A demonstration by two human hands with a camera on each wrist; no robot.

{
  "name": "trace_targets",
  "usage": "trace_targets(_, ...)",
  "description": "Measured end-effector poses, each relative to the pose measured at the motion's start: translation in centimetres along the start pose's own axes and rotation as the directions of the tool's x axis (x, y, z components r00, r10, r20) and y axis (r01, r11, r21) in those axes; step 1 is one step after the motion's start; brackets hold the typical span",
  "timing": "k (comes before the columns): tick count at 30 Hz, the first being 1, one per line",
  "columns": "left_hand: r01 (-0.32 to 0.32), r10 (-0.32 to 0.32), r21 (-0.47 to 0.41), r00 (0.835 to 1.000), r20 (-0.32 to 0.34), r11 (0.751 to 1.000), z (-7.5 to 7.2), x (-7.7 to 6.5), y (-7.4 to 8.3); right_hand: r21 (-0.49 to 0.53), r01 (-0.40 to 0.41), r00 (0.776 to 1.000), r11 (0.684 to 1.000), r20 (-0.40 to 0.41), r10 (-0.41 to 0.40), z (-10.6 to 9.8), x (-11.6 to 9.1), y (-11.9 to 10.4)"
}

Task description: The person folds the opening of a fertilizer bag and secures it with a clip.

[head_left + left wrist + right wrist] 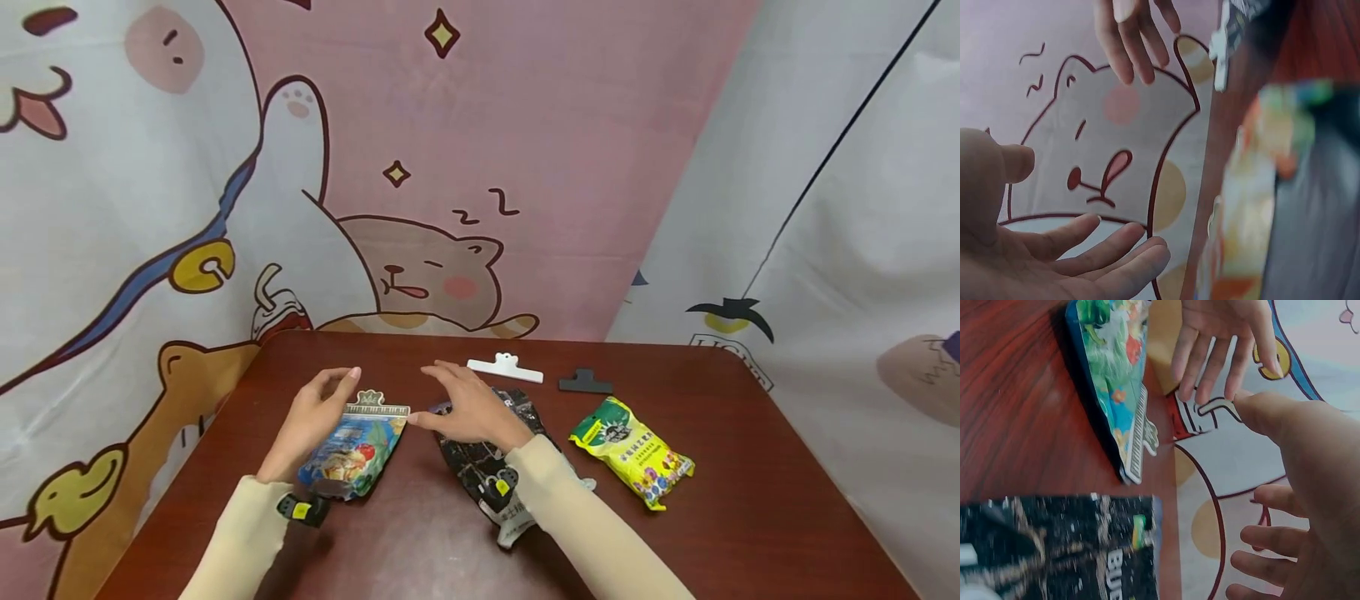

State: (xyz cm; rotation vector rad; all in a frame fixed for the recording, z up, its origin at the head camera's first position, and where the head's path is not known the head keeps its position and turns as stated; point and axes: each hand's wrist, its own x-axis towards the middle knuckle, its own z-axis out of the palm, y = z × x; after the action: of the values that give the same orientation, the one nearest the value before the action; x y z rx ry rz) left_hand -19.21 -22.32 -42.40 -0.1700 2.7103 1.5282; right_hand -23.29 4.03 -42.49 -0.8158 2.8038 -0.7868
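On the dark red-brown wooden surface (pixel 420 550) lies a glossy blue plastic snack pouch (pixel 352 454), its top closed by a ridged pale clip (pixel 377 407). The left hand (pixel 315 417), grip apart with fingers relaxed, hovers at the pouch's 10 o'clock. The right hand (pixel 468 408), fingers spread, hangs over a crinkly black foil pouch (pixel 491 475) at 3 o'clock. The right wrist view alone shows the clip's comb-like ridges (pixel 1138 434).

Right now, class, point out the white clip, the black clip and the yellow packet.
white clip (pixel 505 368), head view, middle of its bar
black clip (pixel 585 383), head view, its centre
yellow packet (pixel 632 451), head view, middle of its printed front
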Motion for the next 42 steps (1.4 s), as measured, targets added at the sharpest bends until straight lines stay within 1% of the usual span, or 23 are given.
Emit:
trace_targets(2,-0.010,0.010,-0.022,1.000,0.013,1.000,0.4,-0.3,0.3,0.009,-0.012,1.000,1.000,-0.005,0.012,-0.4,-0.4,0.6)
trace_targets(6,-0.008,0.012,-0.123,0.999,0.034,0.992,1.5,-0.7,0.8,0.070,-0.036,0.999,0.997,-0.006,0.037,-1.3,-1.3,1.8)
trace_targets(12,0.017,0.006,-0.271,0.997,0.081,0.963,3.1,-1.6,1.6,0.185,-0.106,0.994,0.977,0.007,0.106,-2.5,-2.4,3.9)
trace_targets(16,0.042,0.001,-0.349,0.993,0.121,0.936,4.3,-2.1,2.0,0.263,-0.179,0.983,0.948,0.017,0.181,-3.3,-3.0,5.3)
trace_targets(18,0.056,-0.005,-0.377,0.991,0.136,0.924,5.0,-2.3,2.2,0.310,-0.225,0.974,0.924,0.036,0.225,-3.7,-3.3,5.9)
trace_targets(20,0.067,-0.011,-0.388,0.990,0.144,0.919,5.8,-2.5,2.3,0.351,-0.257,0.966,0.901,0.057,0.253,-4.0,-3.5,6.5)
trace_targets(22,0.079,-0.020,-0.403,0.989,0.149,0.912,6.5,-2.8,2.4,0.391,-0.277,0.960,0.878,0.079,0.268,-4.3,-3.7,7.1)
trace_targets(25,0.111,-0.048,-0.426,0.987,0.156,0.898,7.5,-3.1,2.5,0.432,-0.295,0.955,0.852,0.102,0.278,-4.7,-3.9,8.0)
trace_targets(29,0.158,-0.082,-0.469,0.981,0.179,0.869,8.5,-3.5,2.5,0.471,-0.336,0.941,0.816,0.130,0.312,-5.3,-4.2,9.0)
trace_targets(31,0.177,-0.092,-0.486,0.977,0.194,0.856,8.9,-3.5,2.5,0.510,-0.346,0.937,0.787,0.146,0.318,-5.6,-4.2,9.5)
trace_targets(32,0.189,-0.098,-0.496,0.974,0.204,0.848,9.1,-3.6,2.4,0.533,-0.354,0.933,0.768,0.150,0.326,-5.7,-4.3,9.7)
trace_targets(35,0.225,-0.112,-0.528,0.965,0.238,0.819,9.7,-3.6,2.2,0.605,-0.386,0.917,0.697,0.171,0.360,-6.0,-4.1,10.6)
trace_targets(37,0.251,-0.123,-0.549,0.958,0.261,0.797,10.0,-3.7,2.0,0.630,-0.411,0.903,0.658,0.186,0.386,-6.1,-4.0,11.3)
trace_targets(39,0.271,-0.130,-0.565,0.952,0.278,0.779,10.3,-3.7,1.9,0.646,-0.437,0.889,0.626,0.203,0.411,-6.0,-3.9,12.1)
trace_targets(41,0.285,-0.136,-0.578,0.948,0.288,0.765,10.6,-3.7,1.8,0.662,-0.450,0.880,0.599,0.214,0.425,-5.9,-3.8,12.8)
trace_targets(42,0.292,-0.141,-0.583,0.947,0.290,0.758,10.8,-3.7,1.8,0.666,-0.453,0.877,0.592,0.217,0.428,-5.8,-3.8,13.1)
